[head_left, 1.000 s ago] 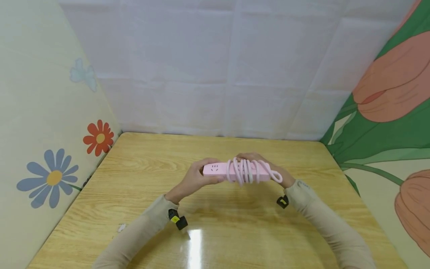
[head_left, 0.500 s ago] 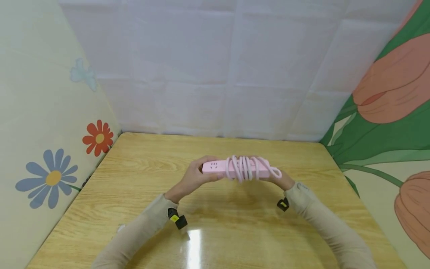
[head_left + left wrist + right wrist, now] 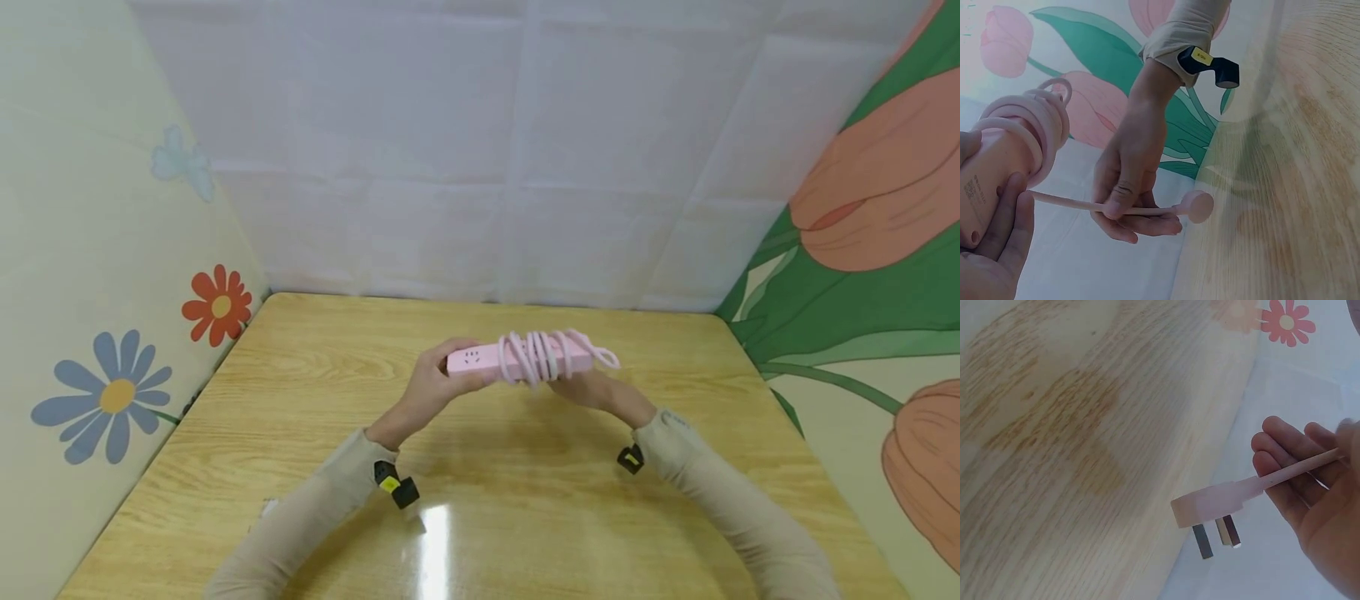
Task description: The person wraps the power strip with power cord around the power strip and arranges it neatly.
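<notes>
My left hand [image 3: 438, 379] grips one end of a pink power strip [image 3: 487, 358] and holds it up over the table. Several turns of its pale pink cord [image 3: 531, 357] wrap the strip's middle and right part, and a loop sticks out at the right end. Under the strip, my right hand [image 3: 596, 392] pinches the free length of cord [image 3: 1066, 201] between thumb and fingers, close to the plug [image 3: 1210, 505]. The plug's metal prongs [image 3: 1229, 531] show in the right wrist view. From the head view the plug is hidden behind the strip.
Beneath both hands lies a wood-grain table [image 3: 525, 517]. A small white scrap [image 3: 270, 506] is beside the left sleeve. White cloth [image 3: 420, 167] hangs behind the table, with flower-printed panels on the left and right. Each wrist wears a small black camera [image 3: 395, 485].
The power strip has risen a little in the head view and tilted, right end up. My right hand has come from behind the strip to below it. The left hand keeps its hold.
</notes>
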A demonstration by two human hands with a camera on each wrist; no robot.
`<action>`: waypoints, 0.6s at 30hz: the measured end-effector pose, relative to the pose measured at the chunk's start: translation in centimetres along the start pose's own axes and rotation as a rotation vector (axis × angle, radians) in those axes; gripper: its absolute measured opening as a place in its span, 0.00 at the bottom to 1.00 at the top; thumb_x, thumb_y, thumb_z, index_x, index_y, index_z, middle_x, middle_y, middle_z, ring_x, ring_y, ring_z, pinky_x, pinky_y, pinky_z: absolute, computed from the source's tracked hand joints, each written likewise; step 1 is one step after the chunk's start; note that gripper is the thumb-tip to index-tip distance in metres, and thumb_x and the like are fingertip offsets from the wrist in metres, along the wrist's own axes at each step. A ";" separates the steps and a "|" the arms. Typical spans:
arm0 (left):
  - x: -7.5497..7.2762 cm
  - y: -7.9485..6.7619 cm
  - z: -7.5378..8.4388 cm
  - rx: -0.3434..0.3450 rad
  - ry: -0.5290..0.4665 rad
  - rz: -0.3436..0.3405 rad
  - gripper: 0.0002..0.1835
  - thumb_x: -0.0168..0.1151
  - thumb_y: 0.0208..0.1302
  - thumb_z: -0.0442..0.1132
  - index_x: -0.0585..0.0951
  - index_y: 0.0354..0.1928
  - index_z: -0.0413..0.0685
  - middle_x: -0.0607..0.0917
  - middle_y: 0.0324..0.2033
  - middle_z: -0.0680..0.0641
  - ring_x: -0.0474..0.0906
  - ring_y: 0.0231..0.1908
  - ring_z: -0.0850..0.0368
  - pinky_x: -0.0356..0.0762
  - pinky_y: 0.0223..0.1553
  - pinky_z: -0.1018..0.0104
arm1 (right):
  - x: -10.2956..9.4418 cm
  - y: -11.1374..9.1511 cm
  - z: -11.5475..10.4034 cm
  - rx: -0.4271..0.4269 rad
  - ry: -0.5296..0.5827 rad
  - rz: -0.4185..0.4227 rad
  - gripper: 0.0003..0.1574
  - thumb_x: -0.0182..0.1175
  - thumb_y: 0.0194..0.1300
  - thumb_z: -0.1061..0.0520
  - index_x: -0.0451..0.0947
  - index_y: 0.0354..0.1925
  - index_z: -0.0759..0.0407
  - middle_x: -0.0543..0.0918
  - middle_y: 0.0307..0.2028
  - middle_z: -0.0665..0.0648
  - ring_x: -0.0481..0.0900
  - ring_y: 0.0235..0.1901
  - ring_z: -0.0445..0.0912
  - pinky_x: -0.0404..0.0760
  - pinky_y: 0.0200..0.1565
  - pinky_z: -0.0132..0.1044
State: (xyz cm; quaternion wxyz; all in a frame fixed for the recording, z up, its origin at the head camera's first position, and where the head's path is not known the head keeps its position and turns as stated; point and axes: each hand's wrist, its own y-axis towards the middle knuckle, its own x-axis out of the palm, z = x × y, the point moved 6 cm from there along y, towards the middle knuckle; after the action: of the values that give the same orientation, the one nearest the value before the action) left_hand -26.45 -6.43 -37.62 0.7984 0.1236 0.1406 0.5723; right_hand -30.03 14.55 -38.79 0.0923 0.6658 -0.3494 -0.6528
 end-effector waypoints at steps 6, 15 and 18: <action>-0.4 0.1 0.1 0.005 0.009 0.052 0.22 0.70 0.60 0.32 0.78 0.57 0.38 0.81 0.44 0.42 0.76 0.40 0.52 0.79 0.37 0.67 | 1.5 0.0 0.7 0.167 0.260 -0.158 0.11 0.59 0.63 0.75 0.73 0.43 0.68 0.79 0.34 0.57 0.79 0.33 0.48 0.81 0.36 0.37; -1.1 0.4 0.5 0.029 -0.020 0.179 0.22 0.69 0.58 0.30 0.79 0.55 0.33 0.81 0.45 0.40 0.76 0.40 0.52 0.79 0.36 0.67 | 2.2 -0.1 0.3 0.177 0.191 -0.216 0.04 0.49 0.73 0.70 0.69 0.41 0.64 0.77 0.26 0.53 0.76 0.26 0.43 0.78 0.29 0.35; -1.3 0.4 0.5 0.027 -0.012 0.211 0.22 0.69 0.59 0.30 0.78 0.55 0.33 0.81 0.45 0.39 0.76 0.40 0.52 0.79 0.37 0.67 | 2.2 -0.1 0.0 0.154 0.184 -0.183 0.06 0.49 0.73 0.71 0.69 0.42 0.63 0.72 0.22 0.48 0.69 0.21 0.38 0.73 0.25 0.34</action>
State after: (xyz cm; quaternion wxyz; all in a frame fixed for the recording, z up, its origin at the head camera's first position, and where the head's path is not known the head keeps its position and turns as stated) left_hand -27.05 -7.53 -36.87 0.7326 0.1519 0.1298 0.6507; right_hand -30.22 13.33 -40.61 0.0127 0.7569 -0.3263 -0.5661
